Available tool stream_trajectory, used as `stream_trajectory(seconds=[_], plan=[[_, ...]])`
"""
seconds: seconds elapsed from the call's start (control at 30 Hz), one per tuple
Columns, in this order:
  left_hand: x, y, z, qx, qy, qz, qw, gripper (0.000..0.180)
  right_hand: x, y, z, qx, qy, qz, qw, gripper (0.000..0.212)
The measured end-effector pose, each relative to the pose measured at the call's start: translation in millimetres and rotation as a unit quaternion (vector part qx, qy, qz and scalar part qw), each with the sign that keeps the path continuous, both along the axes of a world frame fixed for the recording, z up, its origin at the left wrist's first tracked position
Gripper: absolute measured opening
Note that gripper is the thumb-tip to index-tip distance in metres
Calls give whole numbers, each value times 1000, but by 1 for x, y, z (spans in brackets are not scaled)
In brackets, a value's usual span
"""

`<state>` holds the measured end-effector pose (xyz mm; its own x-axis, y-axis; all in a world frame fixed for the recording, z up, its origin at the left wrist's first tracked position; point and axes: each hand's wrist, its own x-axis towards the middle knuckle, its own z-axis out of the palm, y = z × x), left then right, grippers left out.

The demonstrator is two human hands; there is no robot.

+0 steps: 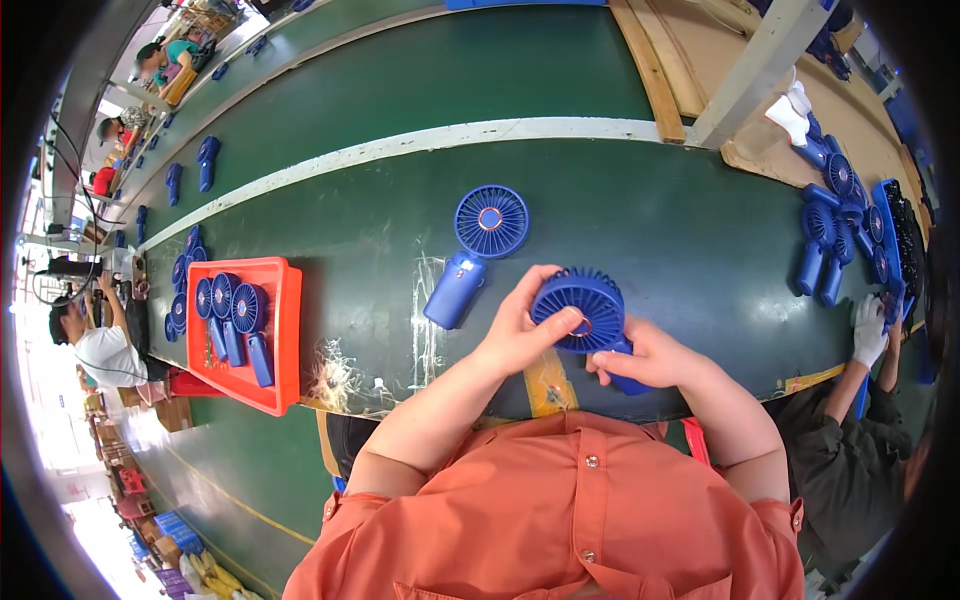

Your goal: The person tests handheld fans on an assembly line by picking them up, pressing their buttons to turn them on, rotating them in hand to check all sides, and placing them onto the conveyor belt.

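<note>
Both my hands hold a blue handheld fan just above the near edge of the green table. My left hand grips the round fan head, its thumb lying across the front grille near the centre ring. Around the fan's handle, below the head, my right hand is closed. Another blue handheld fan lies on the table just beyond my left hand, its handle pointing toward me. To the left, an orange-red tray holds several more blue fans.
At the right, several blue fans lie in a pile beside a blue bin of dark parts. A gloved co-worker's hand is near it. A white rail crosses the green table. A grey post stands at the far right.
</note>
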<state>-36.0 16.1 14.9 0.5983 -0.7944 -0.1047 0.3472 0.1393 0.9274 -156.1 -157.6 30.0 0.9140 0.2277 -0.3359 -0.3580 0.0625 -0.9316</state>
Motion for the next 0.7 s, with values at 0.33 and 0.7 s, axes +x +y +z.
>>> stream_trajectory(seconds=[0.33,0.7], plan=[[22,26,21,137,-560,16,817,50,-28,-25,38,-375,-189,-2,908,72],[55,68,6,423,-543,94,719,63,-39,-26,66,-604,-243,110,751,61]])
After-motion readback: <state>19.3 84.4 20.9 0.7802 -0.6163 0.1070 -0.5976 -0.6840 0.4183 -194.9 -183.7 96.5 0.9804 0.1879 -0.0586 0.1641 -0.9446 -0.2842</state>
